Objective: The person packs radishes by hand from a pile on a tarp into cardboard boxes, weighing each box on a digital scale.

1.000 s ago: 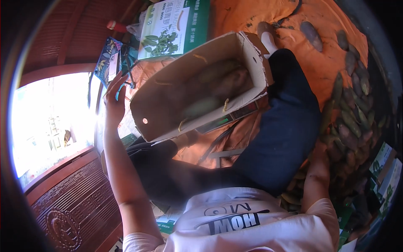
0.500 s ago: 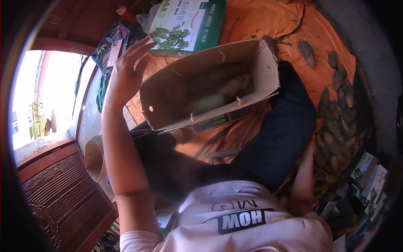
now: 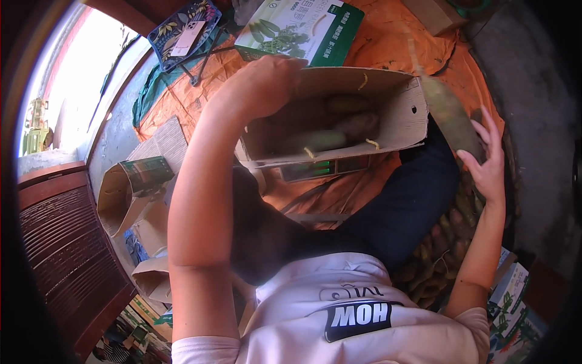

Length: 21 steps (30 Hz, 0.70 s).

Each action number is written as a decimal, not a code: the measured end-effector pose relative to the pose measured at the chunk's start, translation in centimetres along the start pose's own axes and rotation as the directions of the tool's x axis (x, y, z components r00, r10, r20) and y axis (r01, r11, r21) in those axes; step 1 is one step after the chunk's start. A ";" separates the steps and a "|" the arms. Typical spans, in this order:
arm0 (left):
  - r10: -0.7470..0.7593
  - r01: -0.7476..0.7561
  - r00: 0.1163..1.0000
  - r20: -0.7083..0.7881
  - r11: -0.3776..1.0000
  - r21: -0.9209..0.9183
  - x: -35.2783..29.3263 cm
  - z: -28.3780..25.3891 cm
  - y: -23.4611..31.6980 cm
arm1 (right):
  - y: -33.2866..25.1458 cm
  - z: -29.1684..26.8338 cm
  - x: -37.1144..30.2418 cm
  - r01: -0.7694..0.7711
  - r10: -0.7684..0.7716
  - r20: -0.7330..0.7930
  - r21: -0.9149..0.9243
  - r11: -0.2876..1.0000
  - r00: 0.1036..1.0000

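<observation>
An open cardboard box [image 3: 339, 156] with yellow cord loops stands tilted in front of me. Several green radishes [image 3: 318, 141] lie in its shadowed inside. My left hand [image 3: 270, 85] is closed at the box's far left rim, its fingertips partly hidden. To the right of the box, my right hand [image 3: 487, 155] has its fingers and thumb round the lower end of a large green radish [image 3: 447, 109], smeared by motion, its thin root pointing up and away. Under the box's near side shows a scale [image 3: 324, 170] with a lit green display.
A printed green-and-white carton [image 3: 303, 33] lies beyond the box on an orange sheet [image 3: 388, 36]. A radish pile [image 3: 448, 242] lies at the right. Empty cardboard cartons [image 3: 112, 200] stand at left. A phone [image 3: 188, 37] rests on a patterned stool [image 3: 167, 36].
My left hand has moved right and closed on the box's rim. My right hand has come up from the pile with a radish. The whole view has shifted.
</observation>
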State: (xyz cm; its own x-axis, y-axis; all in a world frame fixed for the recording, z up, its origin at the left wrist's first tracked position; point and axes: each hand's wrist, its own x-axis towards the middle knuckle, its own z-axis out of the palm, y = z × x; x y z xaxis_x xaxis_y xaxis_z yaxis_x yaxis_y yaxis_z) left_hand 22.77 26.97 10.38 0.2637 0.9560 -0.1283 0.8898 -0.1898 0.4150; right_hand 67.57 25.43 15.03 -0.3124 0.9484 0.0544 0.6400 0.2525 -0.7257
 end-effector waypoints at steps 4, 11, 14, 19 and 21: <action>-0.038 0.025 0.987 0.156 0.996 0.085 0.9 -0.3 -0.1 | -2.9 6.8 6.2 0.299 -0.186 0.396 -0.245 0.922 0.899; -0.008 0.001 0.994 0.105 0.997 0.073 0.1 0.3 -1.3 | -4.5 21.1 12.2 0.452 -0.068 0.726 -0.349 0.821 0.685; -0.007 -0.001 0.992 0.128 0.998 0.060 0.7 0.9 -0.8 | -3.2 26.7 12.9 0.448 -0.066 0.764 -0.303 0.841 0.641; -0.059 0.039 0.971 0.233 0.995 0.091 0.7 0.8 0.8 | -2.6 28.0 13.3 0.518 -0.148 0.768 -0.263 0.814 0.623; -0.031 0.023 0.988 0.149 0.998 0.055 0.9 1.1 0.4 | -3.1 25.1 12.9 0.477 -0.174 0.700 -0.263 0.839 0.692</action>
State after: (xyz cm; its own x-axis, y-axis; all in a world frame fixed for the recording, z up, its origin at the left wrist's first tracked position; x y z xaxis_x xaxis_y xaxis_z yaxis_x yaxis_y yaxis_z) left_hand 23.76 27.50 9.49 0.2883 0.9176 -0.2737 0.9148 -0.1795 0.3619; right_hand 43.97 32.03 0.82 -0.8194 0.4780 -0.3163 0.5722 0.7145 -0.4026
